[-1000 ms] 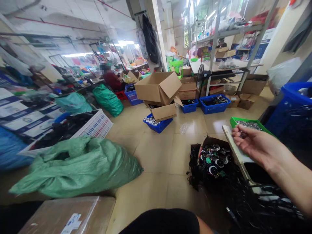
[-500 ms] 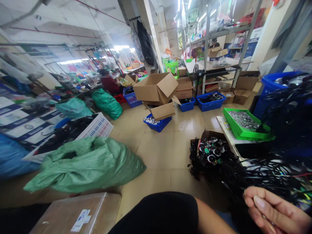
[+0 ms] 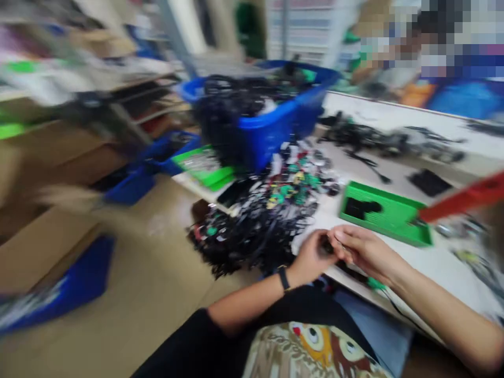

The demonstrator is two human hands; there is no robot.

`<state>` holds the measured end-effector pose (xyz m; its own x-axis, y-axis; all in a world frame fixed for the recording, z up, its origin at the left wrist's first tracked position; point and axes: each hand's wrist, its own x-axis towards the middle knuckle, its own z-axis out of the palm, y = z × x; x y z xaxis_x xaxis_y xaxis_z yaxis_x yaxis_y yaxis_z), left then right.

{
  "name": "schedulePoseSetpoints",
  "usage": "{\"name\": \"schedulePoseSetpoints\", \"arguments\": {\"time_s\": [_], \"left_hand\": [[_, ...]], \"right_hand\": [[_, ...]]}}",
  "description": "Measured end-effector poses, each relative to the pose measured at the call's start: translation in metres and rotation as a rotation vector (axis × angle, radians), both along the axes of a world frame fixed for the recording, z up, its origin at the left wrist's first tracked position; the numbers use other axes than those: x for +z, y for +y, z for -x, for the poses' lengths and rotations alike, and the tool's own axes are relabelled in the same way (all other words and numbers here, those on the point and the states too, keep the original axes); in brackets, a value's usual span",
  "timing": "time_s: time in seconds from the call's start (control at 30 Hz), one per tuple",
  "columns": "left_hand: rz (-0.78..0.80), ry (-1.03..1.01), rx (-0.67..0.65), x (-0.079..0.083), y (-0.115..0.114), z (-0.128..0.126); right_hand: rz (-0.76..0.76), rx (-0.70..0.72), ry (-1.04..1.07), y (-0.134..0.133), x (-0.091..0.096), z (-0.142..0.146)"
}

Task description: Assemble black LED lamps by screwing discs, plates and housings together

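The picture is smeared by motion. My left hand (image 3: 311,257) and my right hand (image 3: 360,249) meet at the near edge of a white table (image 3: 425,262), fingers curled around a small dark part (image 3: 326,245) held between them. A black band sits on my left wrist. A heap of black cables and small round parts (image 3: 268,226) lies just left of my hands and spills over the table edge. A green tray (image 3: 386,215) with a black piece in it lies just beyond my right hand.
A blue crate (image 3: 275,123) full of black cables stands at the back of the table. Another green tray (image 3: 205,168) with small metal parts sits left of it. Blue bins (image 3: 129,186) and cardboard boxes (image 3: 43,247) stand on the floor. A person is at the far right.
My view has swung sharply right, from the room's floor to the table. My right hand moved in front of me and my left hand joined it on a small dark part.
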<state>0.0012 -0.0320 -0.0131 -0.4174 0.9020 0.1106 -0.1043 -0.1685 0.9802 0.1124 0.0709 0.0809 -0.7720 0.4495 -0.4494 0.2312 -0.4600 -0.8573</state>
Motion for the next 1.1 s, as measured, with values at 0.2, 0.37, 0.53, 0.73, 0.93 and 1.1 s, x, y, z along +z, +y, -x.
{"name": "schedulePoseSetpoints", "arguments": {"time_s": [0.2,0.37,0.53,0.73,0.93,1.1], "left_hand": [[0.034,0.117,-0.075,-0.02,0.011,0.011],[0.049,0.171,-0.054,-0.02,0.006,0.011],[0.053,0.17,-0.034,-0.021,0.006,0.011],[0.069,0.18,-0.061,-0.018,0.007,0.013],[0.082,0.198,-0.06,-0.019,0.006,0.013],[0.088,0.19,-0.055,-0.021,0.007,0.013]], "right_hand": [[-0.118,-0.28,-0.009,0.078,-0.023,-0.051],[-0.177,-0.087,-0.088,0.093,-0.018,-0.076],[-0.288,0.083,-0.28,0.105,0.0,-0.12],[-0.571,-0.061,-0.511,0.161,-0.009,-0.146],[-0.523,0.12,-0.68,0.195,-0.035,-0.114],[-0.609,0.075,-0.626,0.209,-0.041,-0.078]]}}
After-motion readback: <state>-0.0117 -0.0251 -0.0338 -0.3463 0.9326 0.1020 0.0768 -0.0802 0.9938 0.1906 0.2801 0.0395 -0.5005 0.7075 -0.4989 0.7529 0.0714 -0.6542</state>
